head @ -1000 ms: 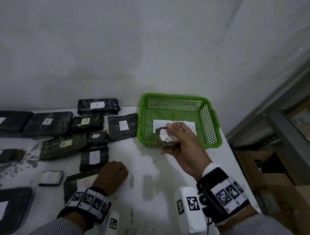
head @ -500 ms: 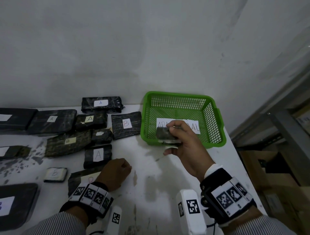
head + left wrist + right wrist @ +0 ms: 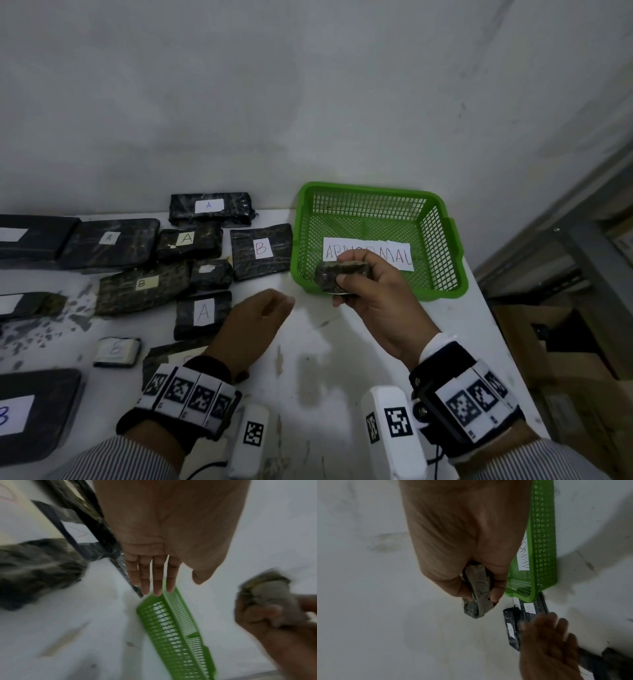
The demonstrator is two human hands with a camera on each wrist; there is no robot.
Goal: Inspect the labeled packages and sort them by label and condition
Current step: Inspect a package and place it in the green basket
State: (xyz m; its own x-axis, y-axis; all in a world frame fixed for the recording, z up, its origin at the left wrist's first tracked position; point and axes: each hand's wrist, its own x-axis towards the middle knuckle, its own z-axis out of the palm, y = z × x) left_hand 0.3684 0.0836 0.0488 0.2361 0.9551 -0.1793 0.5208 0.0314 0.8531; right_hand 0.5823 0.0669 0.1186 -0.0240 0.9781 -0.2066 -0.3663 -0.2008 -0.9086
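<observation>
My right hand [image 3: 346,278] grips a small dark wrapped package [image 3: 329,275] just above the near wall of the green basket [image 3: 445,240], which holds a paper reading ABNORMAL [image 3: 394,255]. In the right wrist view thumb and fingers pinch the small package [image 3: 477,595] edge-on beside the basket [image 3: 542,540]. My left hand [image 3: 274,306] hovers over the table left of it, holding nothing; its fingers [image 3: 152,577] are straight and together. Dark packages labelled A [image 3: 203,312] and B [image 3: 261,247] lie on the left half of the white table [image 3: 325,342].
More packages lie left: A [image 3: 209,205], A [image 3: 186,238], B [image 3: 141,283], a small white-faced B [image 3: 116,349], a large one [image 3: 34,411] at the front left. The table's right edge drops beside the basket to cardboard boxes [image 3: 565,359]. A wall stands behind.
My left hand has lifted off the package at the table's front, moved right toward the basket and straightened its fingers. The right hand has turned the small package over and kept it at the basket's near wall.
</observation>
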